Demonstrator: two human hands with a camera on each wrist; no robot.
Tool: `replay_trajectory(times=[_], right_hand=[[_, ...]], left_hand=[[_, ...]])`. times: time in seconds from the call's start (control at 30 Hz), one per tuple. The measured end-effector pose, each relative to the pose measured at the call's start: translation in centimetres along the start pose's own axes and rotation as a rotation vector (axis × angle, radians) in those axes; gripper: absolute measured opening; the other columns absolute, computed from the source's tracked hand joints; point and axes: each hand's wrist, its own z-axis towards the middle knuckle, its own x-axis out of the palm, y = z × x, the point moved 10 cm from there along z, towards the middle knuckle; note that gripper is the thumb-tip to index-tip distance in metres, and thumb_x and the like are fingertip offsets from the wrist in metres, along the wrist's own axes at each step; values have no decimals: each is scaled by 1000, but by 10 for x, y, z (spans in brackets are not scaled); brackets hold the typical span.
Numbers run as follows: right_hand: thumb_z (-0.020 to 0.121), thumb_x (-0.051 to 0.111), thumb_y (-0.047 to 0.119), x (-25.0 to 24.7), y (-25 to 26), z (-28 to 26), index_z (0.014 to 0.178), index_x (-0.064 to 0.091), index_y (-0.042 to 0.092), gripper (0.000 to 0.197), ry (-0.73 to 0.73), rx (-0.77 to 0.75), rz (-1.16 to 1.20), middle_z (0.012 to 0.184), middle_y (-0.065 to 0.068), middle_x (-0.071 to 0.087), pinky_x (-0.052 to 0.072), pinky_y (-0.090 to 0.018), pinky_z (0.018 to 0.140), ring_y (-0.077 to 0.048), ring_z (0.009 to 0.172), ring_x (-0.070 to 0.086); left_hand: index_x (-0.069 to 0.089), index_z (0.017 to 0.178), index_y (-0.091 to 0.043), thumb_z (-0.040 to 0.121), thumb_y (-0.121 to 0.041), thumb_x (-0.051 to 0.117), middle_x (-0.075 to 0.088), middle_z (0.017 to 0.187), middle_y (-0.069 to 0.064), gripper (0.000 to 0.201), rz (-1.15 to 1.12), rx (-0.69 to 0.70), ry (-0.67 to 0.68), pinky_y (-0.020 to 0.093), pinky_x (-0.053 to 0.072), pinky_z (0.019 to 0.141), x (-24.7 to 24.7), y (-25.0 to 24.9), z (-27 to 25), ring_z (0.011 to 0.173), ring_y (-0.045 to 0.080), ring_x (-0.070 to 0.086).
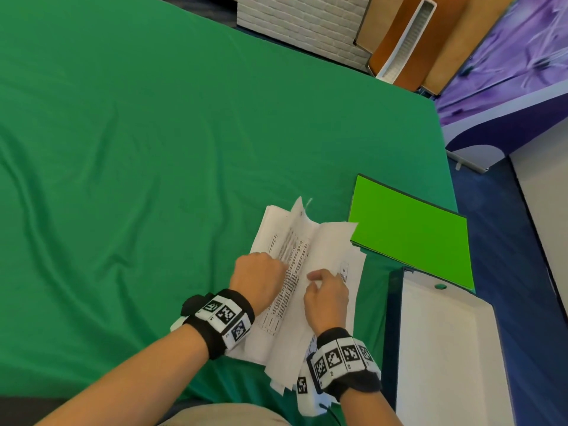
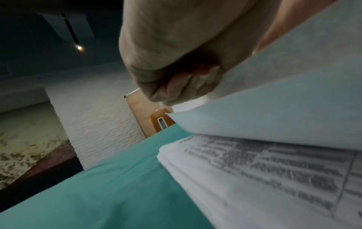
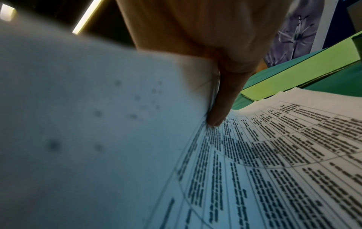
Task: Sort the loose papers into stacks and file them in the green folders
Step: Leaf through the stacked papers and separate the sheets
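A loose pile of printed white papers [image 1: 307, 265] lies on the green cloth [image 1: 153, 179] near its right edge. My left hand [image 1: 270, 269] is curled round the left edge of some raised sheets, and in the left wrist view its fingers [image 2: 182, 86] grip that lifted edge above the flat printed papers [image 2: 264, 178]. My right hand [image 1: 322, 281] pinches a raised sheet in the middle of the pile; one of its fingers [image 3: 219, 111] lies against the lifted sheet over a printed table page [image 3: 284, 155]. A bright green folder [image 1: 412, 232] lies shut just right of the papers.
An open folder with a white inside [image 1: 445, 348] and dark green edge lies at the table's near right corner. Beyond the table stand a white brick-pattern panel [image 1: 301, 23] and wooden boards [image 1: 399, 41]. The blue floor [image 1: 507, 241] runs along the right edge.
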Motion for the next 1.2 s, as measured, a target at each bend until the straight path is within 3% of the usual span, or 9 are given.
replay_trajectory(times=[0.1,0.2,0.3,0.37,0.5,0.7,0.93,1.03,1.2], right_hand=[[91,45,0,3,-3,2,101,72,13,31,43,16,17,104,-8,64,29,-13,77,-20,98,57],[93,47,7,0,-5,3,103,72,11,27,37,35,42,101,-4,69,36,-17,79,-18,97,60],[97,47,23,-4,1,3,70,66,14,35,8,29,118,71,0,64,34,-27,64,-19,71,57],[99,46,37,-4,2,3,57,54,18,48,11,37,105,56,5,55,32,-30,59,-12,59,50],[96,51,28,4,-7,8,58,50,12,41,20,33,33,59,-4,56,33,-31,58,-23,62,52],[97,50,26,4,-14,10,56,44,11,44,14,73,20,56,-2,50,27,-30,55,-17,55,45],[98,50,28,6,-17,11,59,49,10,42,12,58,15,59,-3,54,27,-31,53,-18,58,47],[98,49,27,6,-17,10,56,43,14,44,7,56,9,58,-3,51,27,-31,57,-20,60,47],[98,48,26,6,-14,9,55,40,16,45,5,56,32,57,-1,49,28,-31,57,-23,62,48]], left_hand=[[58,99,-19,100,-24,43,59,90,0,16,-100,4,-101,30,37,54,-13,-11,-3,77,19,53],[55,110,-20,101,-31,40,52,116,5,21,-238,21,-142,33,48,67,-6,-15,-4,98,22,51],[58,108,-26,99,-39,39,45,133,6,24,-361,60,-46,44,39,99,16,-17,-2,117,25,44],[60,108,-29,97,-43,43,42,139,4,25,-435,79,4,45,34,105,25,-17,-2,123,24,41],[61,117,-32,95,-49,46,44,137,1,32,-552,44,18,42,38,101,34,-6,1,123,20,44],[48,114,-10,93,-51,53,53,113,8,47,-413,-430,150,35,46,78,65,62,-1,100,26,57],[63,100,-18,101,-34,48,63,88,1,23,-149,-218,135,31,51,63,58,46,4,79,22,65],[64,96,-20,102,-38,46,56,81,-3,26,-18,-143,78,27,37,51,38,32,4,72,19,62],[62,94,-18,99,-21,50,63,92,0,14,-55,-57,-33,28,34,54,21,9,3,79,23,64]])
